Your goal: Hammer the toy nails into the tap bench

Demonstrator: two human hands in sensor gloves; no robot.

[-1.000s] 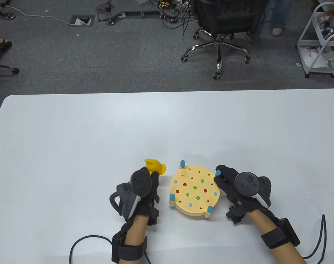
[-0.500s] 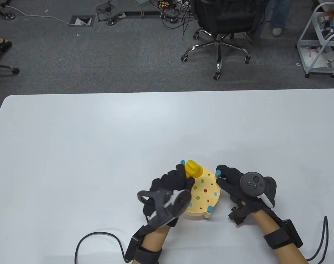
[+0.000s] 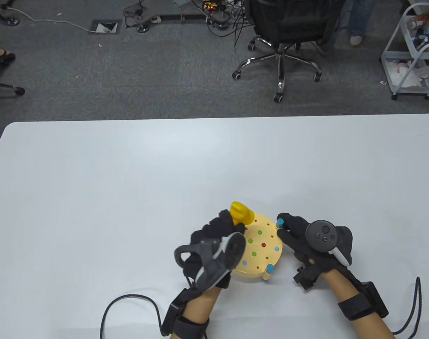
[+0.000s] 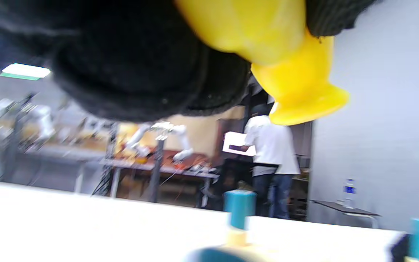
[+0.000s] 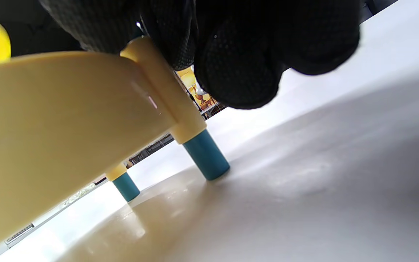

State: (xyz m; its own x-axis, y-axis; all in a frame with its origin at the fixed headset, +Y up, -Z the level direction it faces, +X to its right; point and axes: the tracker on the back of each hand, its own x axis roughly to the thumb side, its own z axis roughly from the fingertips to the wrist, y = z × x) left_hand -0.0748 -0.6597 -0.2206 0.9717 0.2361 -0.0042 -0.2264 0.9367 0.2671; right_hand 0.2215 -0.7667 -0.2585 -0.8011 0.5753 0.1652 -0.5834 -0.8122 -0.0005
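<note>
A round cream tap bench point(image 3: 260, 256) with red, green and blue nail heads stands on blue legs near the table's front. My left hand point(image 3: 219, 231) grips a yellow toy hammer point(image 3: 241, 213) and holds it over the bench's far left part. The hammer's yellow head point(image 4: 296, 91) shows close up in the left wrist view, under my gloved fingers. My right hand point(image 3: 290, 229) holds the bench's right edge at a blue corner post point(image 3: 280, 222). From below, the right wrist view shows the bench point(image 5: 60, 127), its blue leg point(image 5: 206, 160) and my fingers point(image 5: 238, 69) on its edge.
The white table point(image 3: 129, 183) stretches wide to the left and back. A black cable point(image 3: 129, 300) loops on the table by my left forearm. An office chair point(image 3: 281, 42) and a white cart point(image 3: 412, 53) stand on the floor beyond the table.
My left hand swung the hammer from left of the bench to over its top, then drew back slightly to the left. My right hand stayed on the bench's right edge.
</note>
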